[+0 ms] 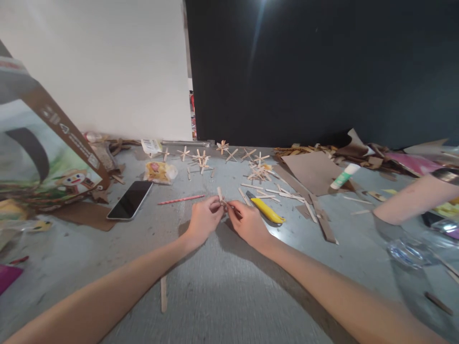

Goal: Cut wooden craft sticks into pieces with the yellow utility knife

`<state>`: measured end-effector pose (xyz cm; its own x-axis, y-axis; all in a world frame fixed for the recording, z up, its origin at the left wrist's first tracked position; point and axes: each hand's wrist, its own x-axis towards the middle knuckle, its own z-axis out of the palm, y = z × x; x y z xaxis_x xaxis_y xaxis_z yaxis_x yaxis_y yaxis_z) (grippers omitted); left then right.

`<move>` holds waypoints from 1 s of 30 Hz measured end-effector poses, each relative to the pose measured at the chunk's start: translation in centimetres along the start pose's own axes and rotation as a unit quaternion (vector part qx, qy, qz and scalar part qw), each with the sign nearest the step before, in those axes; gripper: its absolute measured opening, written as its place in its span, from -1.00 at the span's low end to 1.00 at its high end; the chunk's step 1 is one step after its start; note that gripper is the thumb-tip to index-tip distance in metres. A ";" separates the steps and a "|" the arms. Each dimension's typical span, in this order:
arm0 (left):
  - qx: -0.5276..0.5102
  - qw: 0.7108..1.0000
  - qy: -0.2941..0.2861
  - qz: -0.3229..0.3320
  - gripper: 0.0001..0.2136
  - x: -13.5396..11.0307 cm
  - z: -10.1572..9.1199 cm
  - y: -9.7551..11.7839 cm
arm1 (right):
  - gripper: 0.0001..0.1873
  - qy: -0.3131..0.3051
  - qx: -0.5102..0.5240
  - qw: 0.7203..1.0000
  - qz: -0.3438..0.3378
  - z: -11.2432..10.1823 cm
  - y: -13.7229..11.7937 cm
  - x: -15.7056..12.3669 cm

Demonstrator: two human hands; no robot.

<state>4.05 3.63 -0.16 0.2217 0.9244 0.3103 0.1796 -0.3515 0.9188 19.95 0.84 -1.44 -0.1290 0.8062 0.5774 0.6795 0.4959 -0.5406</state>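
Note:
My left hand (205,217) and my right hand (249,223) meet above the middle of the table, fingertips pinched close together. Between them is a small piece of wooden craft stick (220,193), one end pointing up and away from me. The fingers hide its lower part, and I cannot make out whether a second stick crosses it there. Just right of my right hand lies a yellow utility knife (267,210). Loose craft sticks (290,195) are scattered beyond the knife. A red patterned pencil (181,199) rests left of my left hand.
Crossed-stick pieces (201,161) stand at the back. A phone (130,200) and a printed bag (46,138) are left. Rightward are cardboard (310,172), a glue stick (344,176), a pinkish cylinder (412,199) and a clear plastic item (410,252). One stick (164,294) lies near my left forearm.

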 end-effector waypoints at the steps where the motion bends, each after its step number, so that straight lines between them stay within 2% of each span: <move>1: 0.002 1.000 -0.001 0.001 -0.93 0.0 0.0 0.0 | -0.73 -0.001 -0.004 1.000 -0.001 0.0 0.0 0.0; 6: 0.026 1.000 -0.001 0.002 -0.92 -0.1 0.0 0.1 | -0.72 -0.013 -0.011 1.000 0.004 -0.1 -0.4 0.0; 13: 0.119 0.993 0.001 0.013 -0.88 -0.3 -0.2 -0.1 | -0.72 -0.042 -0.026 0.998 0.025 -0.9 -1.2 0.6; 19: 0.077 0.997 -0.017 -0.008 -0.88 -0.3 0.0 0.0 | -0.74 -0.060 -0.031 0.997 0.045 -1.0 -1.5 1.0; 25: 0.146 0.989 -0.021 0.013 -0.86 -0.3 -0.2 0.0 | -0.78 -0.084 -0.061 0.994 0.025 -1.1 -1.4 1.0; 28: 0.097 0.995 -0.025 0.000 -0.86 -0.1 -0.1 -0.2 | -0.77 -0.075 -0.020 0.996 0.031 -1.1 -0.7 1.0; 30: 0.039 0.998 -0.023 -0.032 -0.85 0.0 -0.1 -0.2 | -0.77 -0.033 0.005 0.999 0.036 -0.9 0.0 1.0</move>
<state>3.92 3.76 -0.33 0.2504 0.9381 0.2393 0.2688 -0.3049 0.9137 20.44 1.31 -0.32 -0.1277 0.8597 0.4946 0.6815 0.4384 -0.5860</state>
